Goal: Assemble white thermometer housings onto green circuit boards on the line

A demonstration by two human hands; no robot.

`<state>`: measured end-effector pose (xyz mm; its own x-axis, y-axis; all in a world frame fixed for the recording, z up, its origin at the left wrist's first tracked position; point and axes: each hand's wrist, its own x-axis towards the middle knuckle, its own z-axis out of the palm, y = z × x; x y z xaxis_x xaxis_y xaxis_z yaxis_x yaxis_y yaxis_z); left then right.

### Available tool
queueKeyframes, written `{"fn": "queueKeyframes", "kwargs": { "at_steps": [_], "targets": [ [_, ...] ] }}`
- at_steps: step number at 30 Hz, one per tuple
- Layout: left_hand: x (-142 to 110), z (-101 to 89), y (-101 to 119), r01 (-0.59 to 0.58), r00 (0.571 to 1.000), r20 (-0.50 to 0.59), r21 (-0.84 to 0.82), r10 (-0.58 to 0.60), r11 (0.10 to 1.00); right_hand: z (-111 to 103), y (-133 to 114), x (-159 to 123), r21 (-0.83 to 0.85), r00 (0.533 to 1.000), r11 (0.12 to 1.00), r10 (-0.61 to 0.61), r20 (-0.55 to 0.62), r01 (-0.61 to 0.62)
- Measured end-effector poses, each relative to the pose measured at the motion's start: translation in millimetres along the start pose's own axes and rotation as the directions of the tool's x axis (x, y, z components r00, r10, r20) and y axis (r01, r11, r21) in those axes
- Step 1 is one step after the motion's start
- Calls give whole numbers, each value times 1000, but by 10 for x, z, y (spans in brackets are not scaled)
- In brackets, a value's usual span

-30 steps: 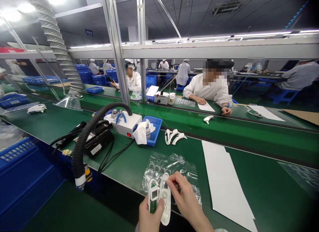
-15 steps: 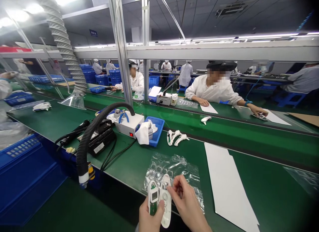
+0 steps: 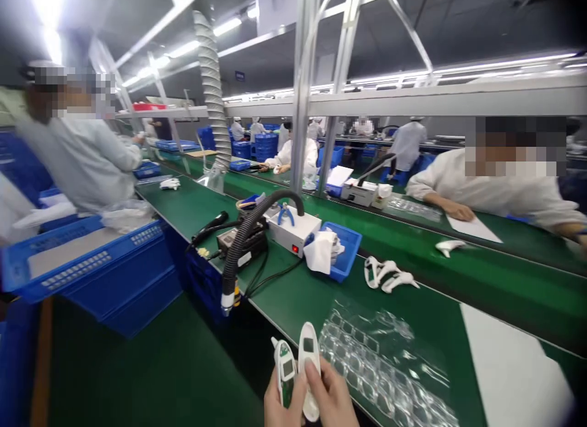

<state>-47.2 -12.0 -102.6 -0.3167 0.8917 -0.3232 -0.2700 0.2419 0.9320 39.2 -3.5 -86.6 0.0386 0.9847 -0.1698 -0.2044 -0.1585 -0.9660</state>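
Observation:
In my left hand (image 3: 279,405) is a white ear thermometer body (image 3: 287,367), its front off so that a small screen and a green circuit board show. My right hand (image 3: 335,397) grips a slim white front cover (image 3: 309,341) with a square window, its thumb pressed on the cover's face. Body and cover stand upright side by side, and my left thumb lies close to the cover's lower edge. A clear plastic blister tray (image 3: 376,366) lies on the green bench just right of my hands.
Beyond the tray are several white thermometer shells (image 3: 389,275) and white sheets (image 3: 509,360). A blue bin (image 3: 351,246) with cloths adjoins a white box (image 3: 293,228) bearing blue pliers and a black hose (image 3: 241,249). Blue crates (image 3: 132,280) stand left. Co-workers sit across the belt and at left.
My view has swung left, so the bench things sit farther right. My right hand has gone from pinching at the cover's upper part to gripping its lower part. The cover's face has turned.

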Motion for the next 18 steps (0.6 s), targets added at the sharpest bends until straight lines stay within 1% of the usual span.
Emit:
{"fn": "queueKeyframes", "kwargs": {
  "at_steps": [2,3,4,5,7,9,10,12,15,18],
  "targets": [
    [186,-272,78,56,997,-52,-152,-64,987,342,67,176,54,986,995,75,151,-84],
    [292,-428,139,81,993,-68,-225,-99,971,537,84,275,89,964,987,113,241,-137],
    [400,-589,209,76,989,-100,-271,-106,960,742,97,372,123,934,973,145,325,-194],
    [506,-745,281,43,987,-138,-303,-89,952,951,111,463,149,903,957,173,395,-248],
    [692,-1014,403,12,978,-190,-344,-83,939,1335,155,605,173,861,925,229,454,-337],
    [819,-1181,472,-6,966,-242,-362,-88,932,1600,225,683,172,845,903,282,455,-394],
    [857,-1218,484,-9,962,-258,-363,-90,932,1669,266,702,169,844,898,297,446,-405],
    [887,-1206,471,-5,963,-255,-350,-90,937,1679,347,714,171,856,899,304,417,-402],
    [859,-1060,404,32,976,-193,-322,-98,946,1497,437,710,186,887,906,300,351,-380],
    [827,-936,354,58,982,-151,-306,-109,950,1345,464,708,190,905,914,290,310,-358]
  ]
}}
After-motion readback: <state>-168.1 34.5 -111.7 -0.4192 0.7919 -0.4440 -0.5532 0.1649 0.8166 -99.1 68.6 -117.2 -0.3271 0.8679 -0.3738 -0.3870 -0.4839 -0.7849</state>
